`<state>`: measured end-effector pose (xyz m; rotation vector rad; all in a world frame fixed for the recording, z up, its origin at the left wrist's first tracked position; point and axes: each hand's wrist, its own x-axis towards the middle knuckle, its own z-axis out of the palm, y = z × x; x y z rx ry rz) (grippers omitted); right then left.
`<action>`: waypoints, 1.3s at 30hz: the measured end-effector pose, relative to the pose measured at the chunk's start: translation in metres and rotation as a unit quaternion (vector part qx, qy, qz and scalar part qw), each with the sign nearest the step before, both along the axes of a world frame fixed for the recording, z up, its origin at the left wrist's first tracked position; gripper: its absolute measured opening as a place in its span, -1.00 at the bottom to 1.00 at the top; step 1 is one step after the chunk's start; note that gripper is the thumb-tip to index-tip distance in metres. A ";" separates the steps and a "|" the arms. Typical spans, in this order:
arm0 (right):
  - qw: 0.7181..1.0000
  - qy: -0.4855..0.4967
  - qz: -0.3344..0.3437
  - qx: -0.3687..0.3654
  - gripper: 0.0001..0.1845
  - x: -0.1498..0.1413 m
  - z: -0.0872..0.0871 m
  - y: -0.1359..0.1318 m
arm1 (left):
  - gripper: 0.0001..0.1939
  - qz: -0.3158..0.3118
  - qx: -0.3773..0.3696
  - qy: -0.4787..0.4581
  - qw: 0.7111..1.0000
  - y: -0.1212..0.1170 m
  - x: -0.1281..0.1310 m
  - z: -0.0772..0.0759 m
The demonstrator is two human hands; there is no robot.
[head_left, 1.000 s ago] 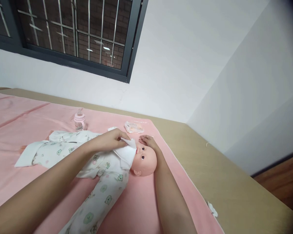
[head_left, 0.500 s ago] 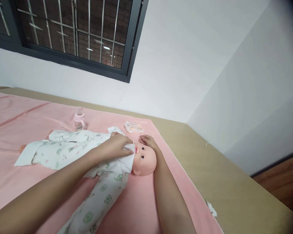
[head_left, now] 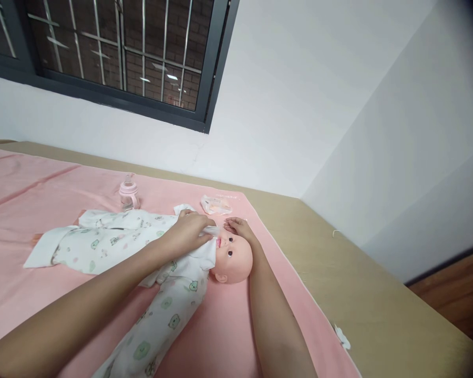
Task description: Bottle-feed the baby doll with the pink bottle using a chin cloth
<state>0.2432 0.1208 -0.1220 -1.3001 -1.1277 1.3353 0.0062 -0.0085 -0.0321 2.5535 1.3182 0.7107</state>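
A baby doll (head_left: 236, 262) lies on its back, its bald head to the right. It wears a white outfit (head_left: 102, 244) printed with small green animals. By the doll's mouth and chin, my left hand (head_left: 191, 231) grips a piece of plain white cloth (head_left: 211, 230) between thumb and fingers. Whether that cloth is part of the outfit's collar or separate, I cannot tell. My right hand (head_left: 238, 227) rests beyond the doll's head with its fingers stretched out, the forearm running along the crown. A printed sleeve (head_left: 167, 304) extends toward me.
A pink sheet (head_left: 228, 325) covers much of the wooden surface (head_left: 315, 252). Behind the doll stand a pink-topped baby bottle (head_left: 129, 194) and a clear plastic packet (head_left: 216, 205). A crumpled white scrap (head_left: 342, 337) lies at the sheet's right edge. Walls and a barred window (head_left: 122, 47) bound the back.
My left hand has shifted the white cloth slightly up and away from the doll's chin, showing more of the mouth. The right hand and the doll look unmoved.
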 end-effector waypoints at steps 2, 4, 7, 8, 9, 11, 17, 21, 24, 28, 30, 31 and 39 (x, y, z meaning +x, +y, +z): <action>1.000 0.000 0.000 0.002 -0.83 0.000 -0.001 0.000 | -0.85 -0.001 0.003 -0.011 1.000 0.001 0.001 -0.002; 1.000 0.000 0.001 0.003 -0.83 0.000 -0.001 0.000 | -0.83 -0.002 0.000 -0.014 1.000 0.001 0.002 -0.004; 1.000 -0.001 0.002 0.008 -0.84 0.001 -0.002 0.000 | -0.81 -0.008 0.001 -0.028 1.000 0.001 0.002 -0.005; 1.000 -0.001 0.002 0.007 -0.85 0.001 -0.002 0.000 | -0.80 -0.010 0.003 -0.036 0.999 0.001 0.002 -0.005; 1.000 -0.001 0.002 0.006 -0.86 0.001 -0.002 0.000 | -0.80 -0.012 0.007 -0.043 0.999 0.001 0.002 -0.005; 1.000 0.000 0.005 0.003 -0.88 0.002 -0.002 0.001 | -0.76 -0.015 0.012 -0.057 0.998 0.002 0.001 -0.005; 1.000 0.000 0.012 0.012 -0.88 0.003 -0.003 0.001 | -0.51 -0.039 -0.039 -0.145 0.988 -0.002 0.000 0.002; 1.000 0.002 0.008 0.020 -0.87 0.002 -0.005 0.002 | -0.54 -0.068 -0.074 -0.175 0.979 -0.004 0.002 0.002; 1.000 0.001 0.007 0.019 -0.87 0.002 -0.005 0.003 | -0.52 -0.067 -0.075 -0.169 0.980 -0.004 0.004 0.000; 1.000 0.002 0.014 0.011 -0.83 0.001 -0.002 0.001 | -0.54 -0.053 -0.061 -0.166 0.983 -0.004 0.004 0.000; 1.000 0.001 0.012 0.005 -0.82 0.001 -0.001 0.001 | -0.54 -0.045 -0.057 -0.157 0.985 -0.004 0.004 0.001; 1.000 0.001 0.010 0.003 -0.82 0.001 0.000 0.000 | -0.54 -0.044 -0.055 -0.152 0.986 -0.004 0.004 0.002; 1.000 -0.001 0.009 0.015 -0.89 0.001 -0.002 0.000 | -0.60 -0.025 0.001 -0.139 0.990 0.006 -0.003 0.000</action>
